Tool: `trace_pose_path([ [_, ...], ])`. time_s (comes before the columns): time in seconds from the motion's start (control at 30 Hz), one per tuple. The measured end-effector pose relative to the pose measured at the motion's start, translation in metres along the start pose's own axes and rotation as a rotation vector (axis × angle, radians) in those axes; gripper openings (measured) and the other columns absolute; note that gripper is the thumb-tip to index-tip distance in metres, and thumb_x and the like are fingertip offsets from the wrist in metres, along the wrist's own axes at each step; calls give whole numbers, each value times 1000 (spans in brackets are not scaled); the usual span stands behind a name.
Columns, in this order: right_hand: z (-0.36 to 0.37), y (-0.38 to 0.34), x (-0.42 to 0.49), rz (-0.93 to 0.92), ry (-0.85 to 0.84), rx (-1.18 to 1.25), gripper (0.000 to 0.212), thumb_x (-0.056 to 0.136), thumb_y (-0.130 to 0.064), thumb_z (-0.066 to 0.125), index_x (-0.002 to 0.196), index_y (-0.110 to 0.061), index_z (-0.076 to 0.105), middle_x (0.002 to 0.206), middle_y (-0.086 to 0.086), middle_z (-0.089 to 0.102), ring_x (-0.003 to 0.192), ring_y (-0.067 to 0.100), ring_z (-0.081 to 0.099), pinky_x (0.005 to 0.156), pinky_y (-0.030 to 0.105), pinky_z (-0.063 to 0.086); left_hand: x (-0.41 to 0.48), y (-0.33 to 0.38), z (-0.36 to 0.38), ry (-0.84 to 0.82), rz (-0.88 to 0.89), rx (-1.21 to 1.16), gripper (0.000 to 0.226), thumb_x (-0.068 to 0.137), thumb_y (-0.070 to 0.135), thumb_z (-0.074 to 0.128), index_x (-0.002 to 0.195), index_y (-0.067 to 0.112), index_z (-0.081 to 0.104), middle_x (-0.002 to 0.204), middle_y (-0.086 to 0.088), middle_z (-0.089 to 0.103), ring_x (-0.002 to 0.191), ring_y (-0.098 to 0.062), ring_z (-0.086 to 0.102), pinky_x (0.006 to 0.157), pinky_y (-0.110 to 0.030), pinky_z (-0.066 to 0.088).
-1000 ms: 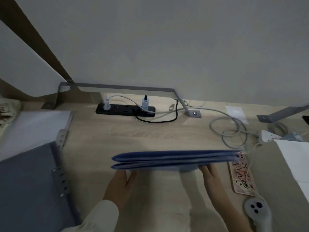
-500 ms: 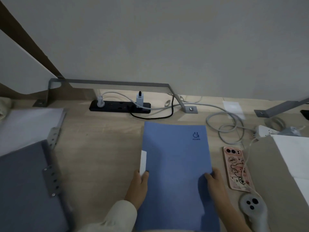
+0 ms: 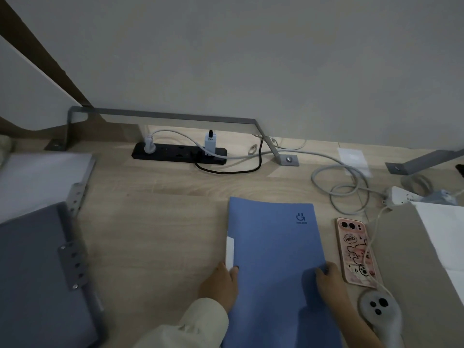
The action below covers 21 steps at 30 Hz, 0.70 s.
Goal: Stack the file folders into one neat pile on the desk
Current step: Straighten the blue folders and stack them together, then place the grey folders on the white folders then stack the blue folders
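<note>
Both grips (image 3: 221,282) (image 3: 331,278) flanking blue folder (image 3: 276,247)

We've got a blue folder (image 3: 276,259) flat on the desk (image 3: 155,222), closed, logo at top-right corner, white paper poking out its left edge. Gray folder (image 3: 37,272) w/ metal clip strip lies flat, well left of the blue one.

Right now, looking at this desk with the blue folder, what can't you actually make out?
Head view only:
- How many folders lie under the blue card folder: its cover hides them.
- Its near end: cut off by the bottom edge.
- The grey binder at left: blurred, cropped.
- The folder's small dark logo: too small to read.
- The right hand's wrist: beyond the frame.
</note>
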State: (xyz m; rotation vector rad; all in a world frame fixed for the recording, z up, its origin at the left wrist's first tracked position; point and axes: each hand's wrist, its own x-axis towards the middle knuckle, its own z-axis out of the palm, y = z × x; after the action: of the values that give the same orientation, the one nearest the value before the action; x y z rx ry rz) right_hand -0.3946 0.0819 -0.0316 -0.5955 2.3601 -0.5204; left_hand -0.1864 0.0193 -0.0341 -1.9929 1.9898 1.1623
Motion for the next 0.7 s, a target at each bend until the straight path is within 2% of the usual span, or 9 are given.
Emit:
trace_pose_path([
  [0.1,-1,-2,2,17,135,-149,28,83,-3,53,105,15,55,103,33,62,98,44,58,78,40,41,2,-5,-3,-26,35,158,52,93,49,25,113,8,50,119,-12,63,109,-28,59,90,-33,43],
  [0.17,-4,-10,-4,21,141,-194,35,81,-1,55,113,14,53,112,37,58,105,47,54,87,45,41,2,-11,-11,-31,33,203,56,91,55,24,113,11,50,119,-11,62,109,-28,59,91,-35,44],
  [0.27,-3,-29,-15,-65,115,-202,41,82,-1,54,121,9,50,120,36,52,110,45,49,92,43,38,0,-28,-38,29,38,215,51,91,53,23,106,13,49,117,-8,61,109,-27,57,91,-35,44],
  [0.4,27,-78,-41,-263,-90,-99,35,88,-5,52,122,2,53,127,26,47,104,35,51,80,31,39,-13,-69,-90,229,78,129,19,94,38,28,87,23,37,112,-4,58,108,-23,53,85,-33,43],
  [0.47,54,-104,-57,-366,-202,-78,32,90,-6,50,121,-1,54,128,24,49,106,31,52,82,27,38,-21,-97,-114,315,76,52,13,94,31,30,87,22,36,109,-3,55,105,-22,51,81,-35,43],
  [0.57,101,-145,-95,-464,-330,-32,29,89,-6,50,117,-6,58,126,19,51,109,25,52,86,26,38,-34,-150,-148,441,32,-72,14,94,27,34,95,19,45,108,1,47,103,-21,51,79,-34,44],
  [0.7,160,-188,-152,-540,-533,-62,29,89,-8,47,115,-10,58,125,11,53,112,21,53,88,24,38,-53,-227,-180,615,-76,-161,27,90,22,47,116,13,49,131,-6,44,126,-24,39,101,-34,37],
])
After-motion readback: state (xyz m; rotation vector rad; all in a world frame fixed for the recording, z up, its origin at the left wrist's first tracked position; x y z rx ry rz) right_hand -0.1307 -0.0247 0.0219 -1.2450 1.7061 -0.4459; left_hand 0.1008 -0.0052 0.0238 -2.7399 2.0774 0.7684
